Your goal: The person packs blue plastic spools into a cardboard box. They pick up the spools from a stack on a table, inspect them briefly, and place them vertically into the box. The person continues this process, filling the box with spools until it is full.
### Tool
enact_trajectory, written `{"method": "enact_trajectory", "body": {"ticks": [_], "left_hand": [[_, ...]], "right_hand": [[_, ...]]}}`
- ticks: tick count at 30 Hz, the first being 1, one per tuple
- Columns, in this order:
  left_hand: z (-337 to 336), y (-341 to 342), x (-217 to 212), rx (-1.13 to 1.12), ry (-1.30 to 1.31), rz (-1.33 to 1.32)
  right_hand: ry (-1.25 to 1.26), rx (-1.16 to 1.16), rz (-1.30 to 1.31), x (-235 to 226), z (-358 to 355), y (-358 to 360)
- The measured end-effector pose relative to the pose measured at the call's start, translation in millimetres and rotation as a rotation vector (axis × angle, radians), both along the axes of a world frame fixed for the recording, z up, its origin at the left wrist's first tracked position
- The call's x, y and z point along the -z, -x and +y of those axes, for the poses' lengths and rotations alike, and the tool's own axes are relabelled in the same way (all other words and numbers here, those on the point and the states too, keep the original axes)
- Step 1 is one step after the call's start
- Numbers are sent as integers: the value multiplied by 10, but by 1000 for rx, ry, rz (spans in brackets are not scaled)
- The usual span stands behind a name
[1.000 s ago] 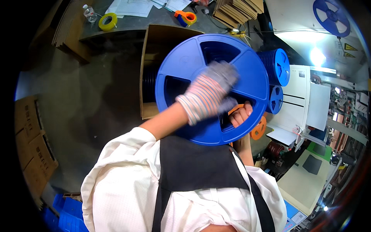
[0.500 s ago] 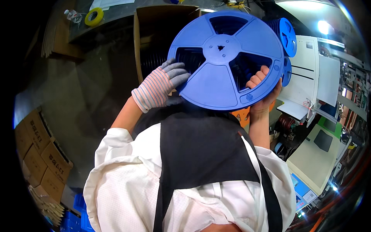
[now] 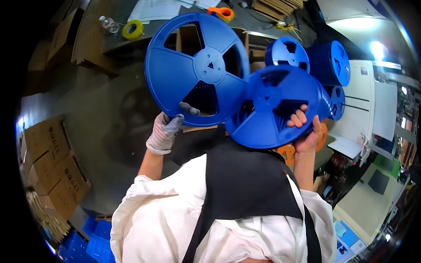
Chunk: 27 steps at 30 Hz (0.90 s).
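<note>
Up front to the left, big blue wheel (image 3: 201, 60) | left hand (image 3: 169, 128) in stripy glove (image 3: 159, 138) pinches its low edge | right hand (image 3: 308, 135), bare, grips the rim of a blue wheel stack (image 3: 287, 90) just right of it | yellow tape (image 3: 133, 37) on gray table (image 3: 256, 25)

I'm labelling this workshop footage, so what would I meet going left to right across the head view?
Brown cartons, clear bottle, yellow tape roll, blue reel held by the gloved left hand, second blue reel held by the bare right hand, white panel.
</note>
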<state>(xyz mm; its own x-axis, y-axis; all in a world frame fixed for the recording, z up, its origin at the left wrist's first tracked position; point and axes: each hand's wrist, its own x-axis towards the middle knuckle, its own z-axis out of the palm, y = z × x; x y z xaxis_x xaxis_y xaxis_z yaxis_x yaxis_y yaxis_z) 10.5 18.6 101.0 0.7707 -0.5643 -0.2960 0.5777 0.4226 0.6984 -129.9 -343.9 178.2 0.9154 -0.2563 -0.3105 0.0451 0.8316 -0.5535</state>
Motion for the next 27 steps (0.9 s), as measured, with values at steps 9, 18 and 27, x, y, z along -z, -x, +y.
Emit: {"method": "enact_trajectory", "body": {"ticks": [9,18,27], "left_hand": [[164,33,265,-170,336,203],[-244,-51,171,-196,-278,-566],[-755,48,144,56,-657,-1467]], "right_hand": [[-43,31,-112,-16,19,197],[-126,38,-278,-21,52,33],[-283,-52,-453,-80,40,-80]]}}
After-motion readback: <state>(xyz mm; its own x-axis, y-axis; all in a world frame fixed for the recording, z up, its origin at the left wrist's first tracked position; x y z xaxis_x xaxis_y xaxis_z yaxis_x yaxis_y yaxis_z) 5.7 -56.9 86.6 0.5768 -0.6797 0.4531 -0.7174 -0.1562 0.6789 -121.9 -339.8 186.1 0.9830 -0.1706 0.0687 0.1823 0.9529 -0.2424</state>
